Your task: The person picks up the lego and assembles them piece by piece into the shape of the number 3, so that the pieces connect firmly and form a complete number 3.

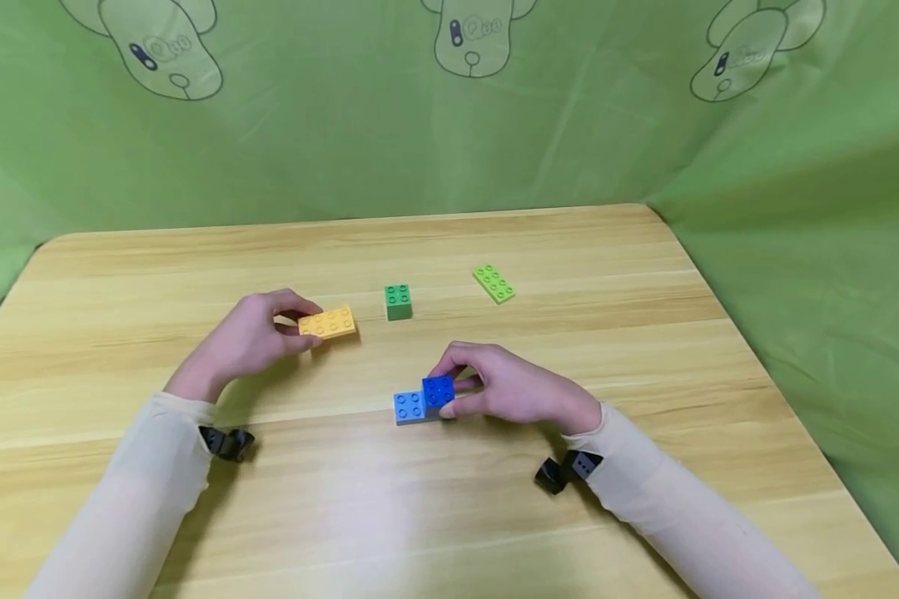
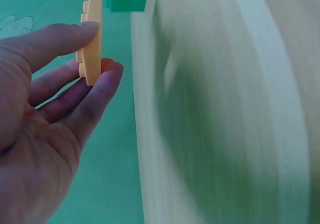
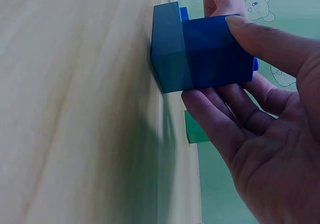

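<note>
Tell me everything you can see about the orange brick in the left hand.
The orange brick is a flat, thin plate of plastic-looking material with two rows of four round studs on top. It is pale orange and looks whole and clean. In the head view it lies level with studs up, low over the wooden table; contact is unclear. The left hand pinches its near end, thumb on one long side, fingers on the other. Nothing else touches it.

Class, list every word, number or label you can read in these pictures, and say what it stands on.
Green backdrop: faint marks inside the printed bear outlines, too blurred to read.
Bricks, including the orange brick and dark blue brick: no readable text.
Wooden table: none.
</note>
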Demonstrator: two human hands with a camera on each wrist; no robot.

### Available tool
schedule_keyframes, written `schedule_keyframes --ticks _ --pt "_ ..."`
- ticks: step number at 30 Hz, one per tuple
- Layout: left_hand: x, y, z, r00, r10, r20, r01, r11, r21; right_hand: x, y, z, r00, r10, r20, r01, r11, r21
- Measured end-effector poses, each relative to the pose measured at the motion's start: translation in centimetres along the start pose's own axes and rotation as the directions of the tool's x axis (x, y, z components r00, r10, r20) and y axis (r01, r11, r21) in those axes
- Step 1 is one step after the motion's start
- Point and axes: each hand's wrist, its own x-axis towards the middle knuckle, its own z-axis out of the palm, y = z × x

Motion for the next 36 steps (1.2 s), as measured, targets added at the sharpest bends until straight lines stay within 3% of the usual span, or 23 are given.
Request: schedule_keyframes --ticks 6,12,17,27,36 --pt "-0.7 1.0 0.2 1.0 -0.006 0.014 0.007 0.999 -0.045 0.2 0.0 0.0 1.0 0.001 0.005 -0.002 1.0 0.011" --pt "-1.5 2.6 0.4 0.999 -0.039 0.02 0.041 0.986 -0.162 0.3 0.1 0.0 1.0 0.001 0.01 -0.001 1.0 0.026" --pt "-2.0 3.6 0.6 0.999 -0.03 0.016 0.033 0.975 -0.221 0.3 0.1 0.0 1.0 0.005 0.013 -0.005 1.0 0.022" --pt "-2.4 3.9 0.7 1.0 0.019 -0.017 -0.022 0.974 -0.226 0.3 0.2 -0.1 1.0 0.014 0.022 -0.014 1.0 0.001" --pt "-3.1 4.5 1.7 0.999 0.012 -0.043 -0.025 0.951 -0.308 0.4 0.0 -0.2 1.0 0.006 0.022 -0.005 0.999 -0.044"
